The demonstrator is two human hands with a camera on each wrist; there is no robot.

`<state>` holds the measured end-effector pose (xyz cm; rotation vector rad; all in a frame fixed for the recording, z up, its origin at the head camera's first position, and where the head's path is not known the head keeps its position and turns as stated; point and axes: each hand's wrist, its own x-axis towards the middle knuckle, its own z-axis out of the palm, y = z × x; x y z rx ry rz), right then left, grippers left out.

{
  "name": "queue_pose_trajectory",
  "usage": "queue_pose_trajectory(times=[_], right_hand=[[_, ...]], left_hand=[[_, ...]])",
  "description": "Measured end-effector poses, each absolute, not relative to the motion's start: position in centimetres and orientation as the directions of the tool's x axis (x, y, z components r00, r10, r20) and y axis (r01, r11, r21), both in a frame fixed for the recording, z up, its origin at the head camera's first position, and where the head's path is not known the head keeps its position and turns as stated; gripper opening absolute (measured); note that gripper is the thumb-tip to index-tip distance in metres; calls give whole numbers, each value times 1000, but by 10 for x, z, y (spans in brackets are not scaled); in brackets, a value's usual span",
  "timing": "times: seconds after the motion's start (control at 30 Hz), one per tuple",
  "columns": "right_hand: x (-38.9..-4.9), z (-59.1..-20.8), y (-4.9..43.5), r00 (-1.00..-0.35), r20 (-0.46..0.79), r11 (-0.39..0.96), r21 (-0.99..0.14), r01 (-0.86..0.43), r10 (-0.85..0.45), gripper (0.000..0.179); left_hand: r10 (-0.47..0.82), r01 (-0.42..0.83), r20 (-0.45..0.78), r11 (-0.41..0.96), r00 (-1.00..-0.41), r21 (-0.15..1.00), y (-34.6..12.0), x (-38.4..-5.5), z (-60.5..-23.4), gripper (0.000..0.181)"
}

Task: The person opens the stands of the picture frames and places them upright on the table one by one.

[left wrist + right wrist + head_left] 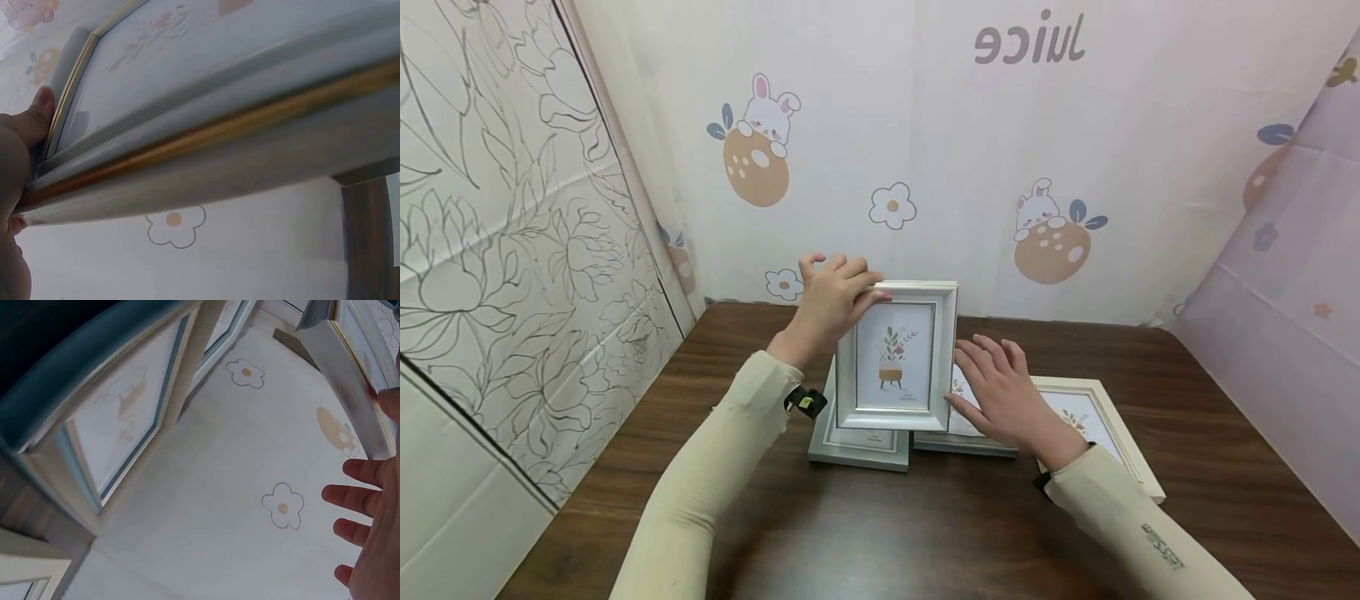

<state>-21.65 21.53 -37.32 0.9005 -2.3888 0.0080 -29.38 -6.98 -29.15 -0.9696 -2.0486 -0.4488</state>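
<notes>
A silver-white picture frame (895, 358) with a potted-plant print is held upright above other frames. My left hand (833, 304) grips its top left corner, thumb across the front; the left wrist view shows that thumb (42, 109) on the frame's border. By the frame's right side is my right hand (1003, 396), fingers spread and thumb at the lower right edge. In the right wrist view the fingers (356, 499) stand apart beside the frame. Below it lie a grey-green frame (857, 457) and a second frame (966, 447), both partly hidden.
A cream frame (1138, 467) lies at the right, partly covered by the right forearm. The dark wooden table (850, 533) ends at a curtain (917, 125) printed with rabbits and flowers. A panel with line-drawn flowers (512, 233) stands along the left.
</notes>
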Motion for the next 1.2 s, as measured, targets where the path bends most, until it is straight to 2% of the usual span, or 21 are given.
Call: queue_pose_trajectory(times=[0.13, 0.23, 0.33, 0.5, 0.77, 1.07, 1.2], right_hand=[[-226, -369, 206, -608, 532, 783, 191, -592, -589, 78], [-237, -366, 200, -629, 527, 796, 167, -583, -571, 62], [-250, -363, 194, -677, 495, 815, 124, -565, -545, 48], [-276, -361, 185, -762, 419, 845, 29, -533, -494, 47], [-318, -363, 165, -831, 364, 877, -74, -476, -420, 52], [-352, -376, 148, -889, 293, 918, -77, -389, -352, 48], [-358, -388, 143, -916, 239, 936, -67, -347, -322, 49]], left_hand=[[454, 774, 815, 633, -361, -9, -68, -302, -290, 25], [439, 768, 824, 640, -358, -7, -67, -311, -288, 27], [426, 756, 824, 654, -375, 6, -67, -322, -286, 27], [391, 728, 807, 682, -443, 69, -68, -342, -286, 30], [335, 614, 771, 784, -542, 92, -70, -373, -284, 32], [253, 507, 692, 841, -676, 188, -71, -394, -300, 33], [226, 477, 662, 849, -715, 225, -72, -399, -314, 33]])
